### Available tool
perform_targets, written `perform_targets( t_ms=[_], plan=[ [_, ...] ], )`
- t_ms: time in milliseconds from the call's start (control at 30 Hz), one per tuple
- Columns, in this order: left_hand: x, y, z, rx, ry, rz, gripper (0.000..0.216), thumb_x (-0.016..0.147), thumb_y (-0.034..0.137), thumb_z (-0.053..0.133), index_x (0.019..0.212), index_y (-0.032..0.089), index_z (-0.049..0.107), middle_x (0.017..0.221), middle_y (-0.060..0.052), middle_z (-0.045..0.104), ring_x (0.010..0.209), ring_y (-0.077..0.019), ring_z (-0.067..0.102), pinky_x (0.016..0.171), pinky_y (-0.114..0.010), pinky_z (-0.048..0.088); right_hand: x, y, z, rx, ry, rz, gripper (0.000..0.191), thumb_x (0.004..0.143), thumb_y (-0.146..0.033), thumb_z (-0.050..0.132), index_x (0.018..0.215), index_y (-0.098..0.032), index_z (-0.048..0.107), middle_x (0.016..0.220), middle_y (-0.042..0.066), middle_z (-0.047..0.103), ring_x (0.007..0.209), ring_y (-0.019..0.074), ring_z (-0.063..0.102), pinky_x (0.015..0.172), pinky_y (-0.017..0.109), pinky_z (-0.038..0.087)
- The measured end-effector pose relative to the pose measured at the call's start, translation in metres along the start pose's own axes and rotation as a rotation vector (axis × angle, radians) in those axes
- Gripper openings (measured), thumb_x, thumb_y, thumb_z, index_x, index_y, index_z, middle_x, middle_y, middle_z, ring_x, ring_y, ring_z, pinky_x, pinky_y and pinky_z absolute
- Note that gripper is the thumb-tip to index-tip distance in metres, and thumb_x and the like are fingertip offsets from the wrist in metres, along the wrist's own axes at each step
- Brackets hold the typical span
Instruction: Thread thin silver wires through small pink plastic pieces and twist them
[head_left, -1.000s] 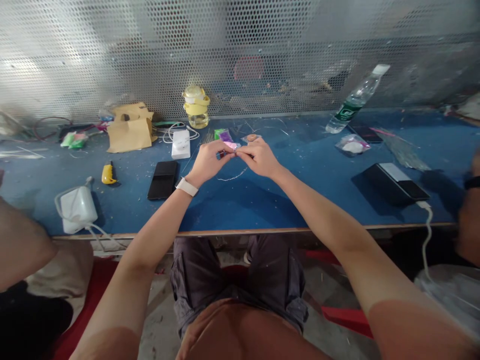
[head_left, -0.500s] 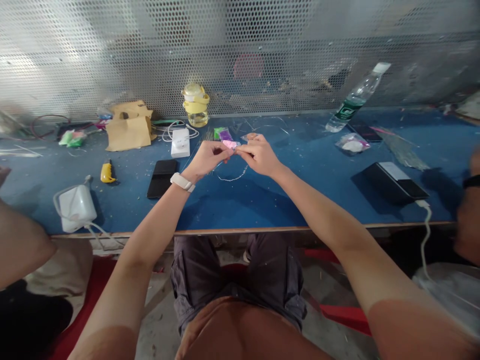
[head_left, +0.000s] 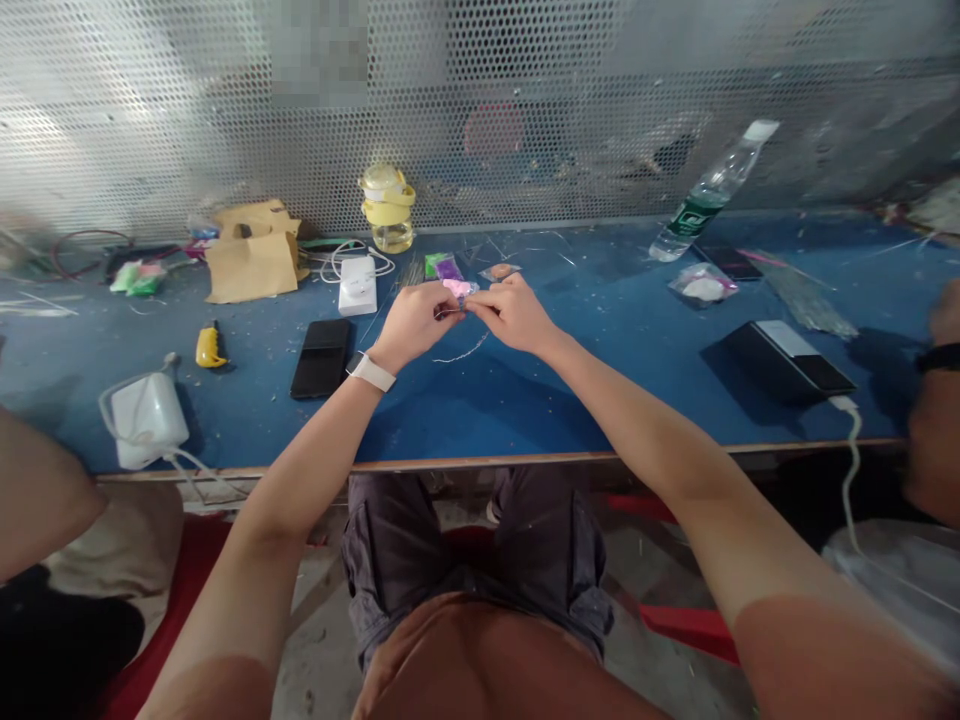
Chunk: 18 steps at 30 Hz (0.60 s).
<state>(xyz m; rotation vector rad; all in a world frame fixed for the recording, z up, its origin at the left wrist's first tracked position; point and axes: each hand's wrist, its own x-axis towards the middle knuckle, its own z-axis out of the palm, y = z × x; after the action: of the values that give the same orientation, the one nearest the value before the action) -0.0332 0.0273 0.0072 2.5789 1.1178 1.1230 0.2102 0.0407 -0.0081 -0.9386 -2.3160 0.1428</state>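
Note:
My left hand (head_left: 420,322), with a pale band on its wrist, is closed in a pinch over the blue table. Its fingertips meet those of my right hand (head_left: 514,315), which is also pinched closed. Between them runs a thin wire, mostly covered by the fingers. A twisted pale length of this wire (head_left: 466,352) hangs out below the fingertips in a short curve. Just behind the hands lie small packets: a pink one (head_left: 460,287), a purple one (head_left: 448,268) and a green one (head_left: 432,263). A clear packet with something orange (head_left: 500,271) lies behind my right hand.
Left are a black phone (head_left: 321,358), yellow cutter (head_left: 211,345), white charger (head_left: 149,420), white power block (head_left: 358,285) and brown paper (head_left: 251,265). A yellow-lidded bottle (head_left: 388,208) stands behind. Right are a tilted water bottle (head_left: 705,200) and black box (head_left: 784,362). People sit either side.
My fingertips have shifted slightly down and closer together, and the left wrist has turned a little. The hanging wire's curve now looks shorter and straighter. The packets stay where they were.

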Motion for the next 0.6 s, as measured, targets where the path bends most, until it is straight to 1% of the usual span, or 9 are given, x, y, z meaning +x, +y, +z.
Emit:
perform_targets(
  t_ms=[100,233,300,400,500,600],
  plan=[
    [-0.001,-0.003,0.0,0.026,0.0,0.036,0.016,0.1,0.024,0.08,0.084,0.021,0.077,0.087,-0.004,0.079,0.08,-0.0196,0.071,0.076,-0.035,0.051,0.0,-0.002,-0.003,0.024,-0.028,-0.013,0.043,0.119,-0.038,0.048,0.095,-0.025,0.081,0.076,0.0,0.07,0.078,0.0223,0.058,0.099,0.044,0.035],
    [-0.003,-0.003,0.0,0.071,0.004,0.062,0.014,0.102,0.028,0.08,0.089,0.023,0.083,0.094,-0.006,0.082,0.083,-0.0208,0.073,0.073,-0.035,0.048,0.001,-0.003,-0.01,0.082,-0.103,-0.056,0.04,0.118,-0.037,0.049,0.089,-0.024,0.074,0.069,-0.004,0.06,0.067,0.0176,0.051,0.089,0.04,0.036],
    [-0.004,-0.002,0.0,0.079,0.0,0.069,0.011,0.102,0.03,0.08,0.094,0.024,0.085,0.097,-0.006,0.083,0.083,-0.0208,0.074,0.072,-0.035,0.048,0.001,-0.004,-0.014,0.126,-0.128,-0.044,0.038,0.117,-0.039,0.051,0.089,-0.024,0.073,0.066,-0.005,0.054,0.064,0.0165,0.047,0.081,0.038,0.035],
    [-0.005,0.0,-0.002,0.094,0.006,0.07,0.012,0.102,0.032,0.081,0.095,0.024,0.086,0.098,-0.007,0.084,0.082,-0.0209,0.073,0.071,-0.036,0.048,0.002,-0.005,-0.017,0.194,-0.146,-0.011,0.042,0.118,-0.043,0.051,0.085,-0.024,0.07,0.064,-0.005,0.047,0.064,0.0161,0.044,0.073,0.037,0.032],
    [-0.005,0.0,-0.003,0.119,0.005,0.075,0.01,0.1,0.031,0.081,0.093,0.024,0.085,0.099,-0.007,0.083,0.083,-0.0214,0.073,0.07,-0.035,0.046,0.002,-0.006,-0.018,0.224,-0.163,0.002,0.043,0.117,-0.044,0.052,0.086,-0.024,0.072,0.063,-0.005,0.049,0.063,0.0155,0.044,0.073,0.036,0.032],
    [-0.005,-0.001,-0.002,0.155,-0.028,0.08,0.006,0.096,0.026,0.08,0.094,0.025,0.085,0.099,-0.007,0.083,0.084,-0.0225,0.073,0.068,-0.036,0.044,0.001,-0.005,-0.017,0.201,-0.164,0.002,0.039,0.116,-0.041,0.053,0.09,-0.023,0.076,0.061,-0.005,0.051,0.062,0.0153,0.045,0.073,0.036,0.033]
  ],
)
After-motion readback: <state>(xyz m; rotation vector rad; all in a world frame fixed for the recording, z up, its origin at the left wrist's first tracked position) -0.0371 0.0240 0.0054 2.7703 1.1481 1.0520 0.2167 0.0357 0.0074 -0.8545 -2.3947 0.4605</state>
